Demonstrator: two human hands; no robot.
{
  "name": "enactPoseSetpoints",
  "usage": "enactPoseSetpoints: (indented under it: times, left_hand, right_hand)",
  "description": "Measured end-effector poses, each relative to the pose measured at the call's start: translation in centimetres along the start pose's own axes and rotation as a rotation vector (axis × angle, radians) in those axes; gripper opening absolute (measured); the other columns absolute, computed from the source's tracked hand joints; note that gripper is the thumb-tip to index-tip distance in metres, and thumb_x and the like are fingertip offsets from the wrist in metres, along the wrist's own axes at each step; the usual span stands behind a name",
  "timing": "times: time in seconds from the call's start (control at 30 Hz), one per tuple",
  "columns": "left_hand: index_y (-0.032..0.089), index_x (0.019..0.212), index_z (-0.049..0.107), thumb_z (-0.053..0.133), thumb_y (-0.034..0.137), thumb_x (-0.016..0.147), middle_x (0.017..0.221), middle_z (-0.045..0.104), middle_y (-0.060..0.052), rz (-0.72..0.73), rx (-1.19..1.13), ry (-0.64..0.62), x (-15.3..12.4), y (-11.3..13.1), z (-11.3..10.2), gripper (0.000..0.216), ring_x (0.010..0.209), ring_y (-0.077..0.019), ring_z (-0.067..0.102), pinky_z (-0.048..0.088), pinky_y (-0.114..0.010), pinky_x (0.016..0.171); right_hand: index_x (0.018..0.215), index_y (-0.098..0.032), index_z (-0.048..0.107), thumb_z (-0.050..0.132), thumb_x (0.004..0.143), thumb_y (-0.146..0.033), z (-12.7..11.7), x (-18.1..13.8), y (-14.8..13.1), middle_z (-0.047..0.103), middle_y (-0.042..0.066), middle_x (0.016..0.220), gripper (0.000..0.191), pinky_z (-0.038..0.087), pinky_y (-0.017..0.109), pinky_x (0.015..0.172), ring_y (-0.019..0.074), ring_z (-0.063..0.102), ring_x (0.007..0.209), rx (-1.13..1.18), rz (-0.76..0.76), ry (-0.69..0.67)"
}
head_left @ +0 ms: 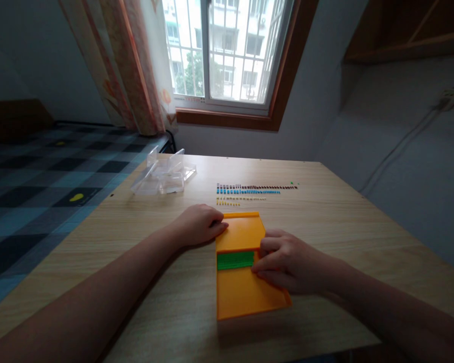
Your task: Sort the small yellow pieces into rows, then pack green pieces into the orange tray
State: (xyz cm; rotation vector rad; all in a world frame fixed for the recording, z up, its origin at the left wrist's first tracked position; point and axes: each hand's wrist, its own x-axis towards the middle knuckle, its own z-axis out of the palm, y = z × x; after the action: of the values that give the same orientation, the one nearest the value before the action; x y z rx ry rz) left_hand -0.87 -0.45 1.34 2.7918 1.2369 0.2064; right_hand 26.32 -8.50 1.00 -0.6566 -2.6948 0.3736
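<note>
An orange tray [245,292] lies on the wooden table [325,217] in front of me, with an orange lid [242,234] over its far half. A band of small green pieces [235,260] shows in the gap below the lid. My left hand [199,224] rests on the lid's left edge, fingers curled and pressed together against it. My right hand [283,262] sits at the tray's right side, fingers bent and closed by the green band. Whether the fingertips pinch a piece is hidden.
Rows of tiny dark, blue and yellow pieces [249,191] lie beyond the tray. Clear plastic boxes [162,176] stand at the table's far left. A bed with a checked cover [41,176] is on the left, a window [227,50] behind.
</note>
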Motion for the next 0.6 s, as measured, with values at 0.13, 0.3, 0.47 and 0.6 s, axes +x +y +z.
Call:
enactPoseSetpoints:
  times: [0.13, 0.3, 0.47, 0.6]
  left_hand:
    - [0.019, 0.063, 0.062, 0.05, 0.043, 0.094, 0.066, 0.066, -0.005, 0.003, 0.0, 0.008, -0.01, -0.09, 0.1, 0.041, 0.06, -0.017, 0.054, 0.031, -0.029, 0.057]
    - [0.019, 0.065, 0.063, 0.05, 0.043, 0.094, 0.067, 0.067, -0.006, -0.005, 0.007, -0.006, -0.05, -0.03, 0.1, 0.04, 0.061, -0.0172, 0.054, 0.03, -0.029, 0.058]
    - [0.019, 0.066, 0.065, 0.05, 0.042, 0.095, 0.068, 0.068, -0.006, -0.008, 0.013, -0.017, -0.09, 0.09, 0.02, 0.04, 0.061, -0.0175, 0.054, 0.031, -0.029, 0.058]
    - [0.019, 0.065, 0.064, 0.05, 0.042, 0.095, 0.068, 0.068, -0.006, 0.001, 0.017, -0.01, -0.09, 0.1, -0.06, 0.04, 0.062, -0.0177, 0.055, 0.031, -0.029, 0.058]
  right_hand:
    - [0.098, -0.024, 0.078, 0.056, 0.096, -0.026, 0.04, -0.08, -0.07, 0.064, 0.006, 0.082, 0.022, 0.039, 0.034, 0.074, 0.0179, 0.051, 0.076, 0.001, 0.007, -0.002]
    - [0.097, -0.024, 0.078, 0.057, 0.096, -0.028, -0.14, -0.04, -0.01, 0.063, 0.005, 0.08, 0.022, 0.04, 0.034, 0.074, 0.0175, 0.051, 0.076, 0.042, 0.01, 0.007]
    - [0.092, -0.022, 0.078, 0.057, 0.093, -0.024, -0.56, -0.01, 0.44, 0.06, 0.004, 0.077, 0.02, 0.039, 0.033, 0.073, 0.0166, 0.051, 0.074, 0.049, 0.002, 0.074]
    - [0.092, -0.022, 0.077, 0.058, 0.092, -0.022, -0.66, -0.04, 0.63, 0.058, 0.003, 0.076, 0.019, 0.038, 0.033, 0.072, 0.0163, 0.049, 0.073, 0.012, 0.007, 0.056]
